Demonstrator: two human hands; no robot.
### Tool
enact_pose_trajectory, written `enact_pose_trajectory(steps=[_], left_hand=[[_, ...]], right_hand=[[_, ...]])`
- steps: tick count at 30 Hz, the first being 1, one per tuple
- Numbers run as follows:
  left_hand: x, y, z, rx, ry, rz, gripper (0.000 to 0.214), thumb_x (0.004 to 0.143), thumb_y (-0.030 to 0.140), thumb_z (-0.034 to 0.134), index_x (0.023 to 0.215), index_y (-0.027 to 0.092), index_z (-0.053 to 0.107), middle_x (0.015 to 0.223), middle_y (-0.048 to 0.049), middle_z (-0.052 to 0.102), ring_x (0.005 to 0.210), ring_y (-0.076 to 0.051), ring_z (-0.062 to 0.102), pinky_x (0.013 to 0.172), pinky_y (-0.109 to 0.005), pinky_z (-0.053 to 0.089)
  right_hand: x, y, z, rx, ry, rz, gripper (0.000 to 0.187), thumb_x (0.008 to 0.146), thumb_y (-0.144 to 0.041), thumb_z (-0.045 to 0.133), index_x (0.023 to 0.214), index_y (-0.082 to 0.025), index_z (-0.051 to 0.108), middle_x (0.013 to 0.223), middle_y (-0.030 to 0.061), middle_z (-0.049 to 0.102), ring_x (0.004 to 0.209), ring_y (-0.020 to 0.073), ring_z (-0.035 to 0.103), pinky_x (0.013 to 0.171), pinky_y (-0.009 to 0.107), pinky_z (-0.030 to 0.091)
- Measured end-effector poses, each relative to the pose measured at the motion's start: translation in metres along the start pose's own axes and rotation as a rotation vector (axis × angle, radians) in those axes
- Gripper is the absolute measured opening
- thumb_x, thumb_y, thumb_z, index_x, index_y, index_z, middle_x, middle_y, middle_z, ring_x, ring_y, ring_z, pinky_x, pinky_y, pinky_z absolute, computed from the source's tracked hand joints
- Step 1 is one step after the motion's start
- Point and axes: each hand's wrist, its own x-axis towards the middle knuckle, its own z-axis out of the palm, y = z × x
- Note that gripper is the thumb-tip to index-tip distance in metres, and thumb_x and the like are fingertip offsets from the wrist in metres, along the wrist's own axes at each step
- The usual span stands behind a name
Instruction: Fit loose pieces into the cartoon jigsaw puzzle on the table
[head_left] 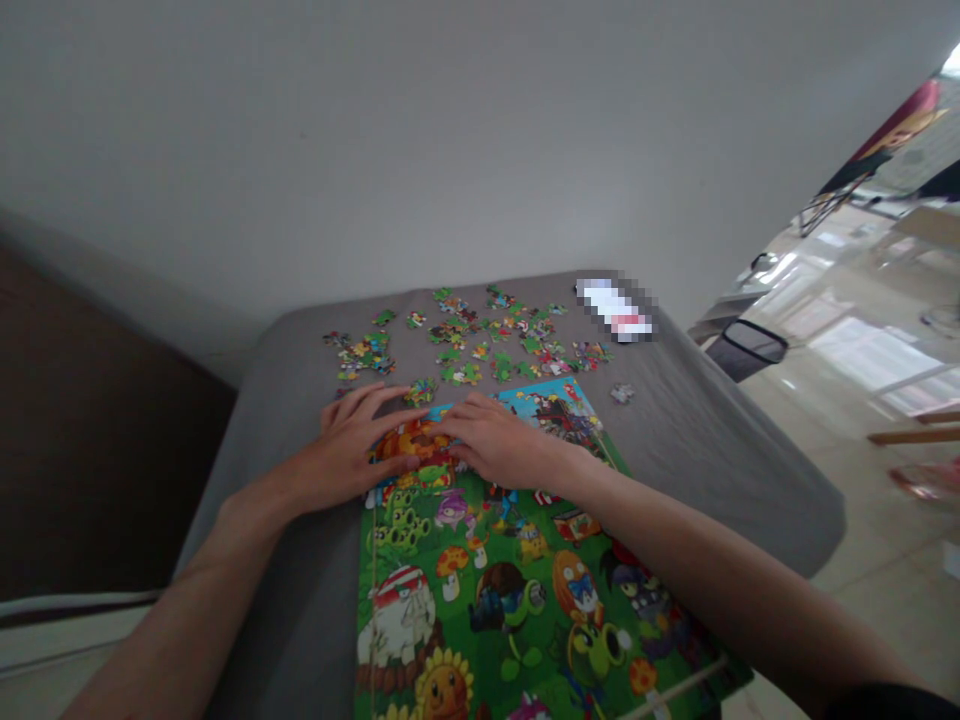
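The grip of the left hand (356, 445) is spread loosely over the far left corner of the picture board (487, 540); the right hand (499, 440) bends its fingers down just beside it, and whether they pinch anything cannot be told. The board runs from the near side to mid-surface and looks flat, stiff and probably slick, so best held by its side edges. Beyond it on the grey-covered surface (675, 450) lie loose puzzle pieces (501, 367), likely light, thin card best taken by their rims, with a blurred phone-like device (615, 310) far right.
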Motion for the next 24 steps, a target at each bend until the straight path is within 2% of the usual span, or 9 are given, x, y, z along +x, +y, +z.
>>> enact_pose_trajectory(steps=[6, 8, 14, 19, 24], left_hand=[[0.0002, 0.0002, -0.0003, -0.009, -0.003, 0.000, 0.095, 0.090, 0.104, 0.035, 0.157, 0.043, 0.063, 0.174, -0.0088, 0.048, 0.165, -0.045, 0.031, 0.131, -0.072, 0.027], [0.0003, -0.0005, -0.0003, -0.015, -0.002, 0.003, 0.095, 0.090, 0.104, 0.036, 0.158, 0.043, 0.062, 0.174, -0.0088, 0.048, 0.165, -0.045, 0.031, 0.131, -0.072, 0.027], [0.0010, -0.0023, 0.0008, -0.016, 0.001, 0.004, 0.096, 0.088, 0.105, 0.036, 0.159, 0.044, 0.062, 0.174, -0.0093, 0.047, 0.165, -0.046, 0.030, 0.131, -0.074, 0.025], [0.0014, -0.0019, 0.0002, -0.017, 0.006, 0.005, 0.098, 0.088, 0.106, 0.033, 0.157, 0.042, 0.064, 0.173, -0.0100, 0.049, 0.164, -0.046, 0.032, 0.131, -0.074, 0.024], [0.0006, 0.0005, -0.0016, -0.019, -0.008, -0.002, 0.097, 0.089, 0.105, 0.035, 0.157, 0.042, 0.064, 0.173, -0.0102, 0.048, 0.164, -0.044, 0.032, 0.131, -0.072, 0.025]], right_hand=[[0.0008, -0.0073, 0.0051, -0.021, -0.025, 0.050, 0.065, 0.096, 0.005, 0.059, 0.158, -0.011, 0.054, 0.142, 0.0192, 0.065, 0.127, 0.0308, 0.055, 0.110, 0.049, 0.050], [0.0015, -0.0078, 0.0048, -0.027, -0.029, 0.050, 0.062, 0.099, 0.003, 0.056, 0.159, -0.011, 0.054, 0.141, 0.0187, 0.065, 0.125, 0.0305, 0.055, 0.109, 0.048, 0.051], [0.0026, -0.0061, 0.0005, -0.092, -0.039, 0.016, 0.037, 0.110, -0.009, 0.056, 0.140, -0.019, 0.074, 0.131, 0.0135, 0.072, 0.119, 0.0278, 0.059, 0.102, 0.043, 0.052], [0.0043, -0.0053, -0.0009, -0.095, -0.069, 0.002, 0.038, 0.110, -0.011, 0.060, 0.141, -0.023, 0.078, 0.131, 0.0127, 0.075, 0.121, 0.0279, 0.064, 0.104, 0.043, 0.054], [0.0043, -0.0075, -0.0008, -0.125, -0.064, -0.011, 0.036, 0.108, -0.009, 0.065, 0.138, -0.022, 0.080, 0.130, 0.0135, 0.077, 0.124, 0.0279, 0.067, 0.108, 0.044, 0.055]])
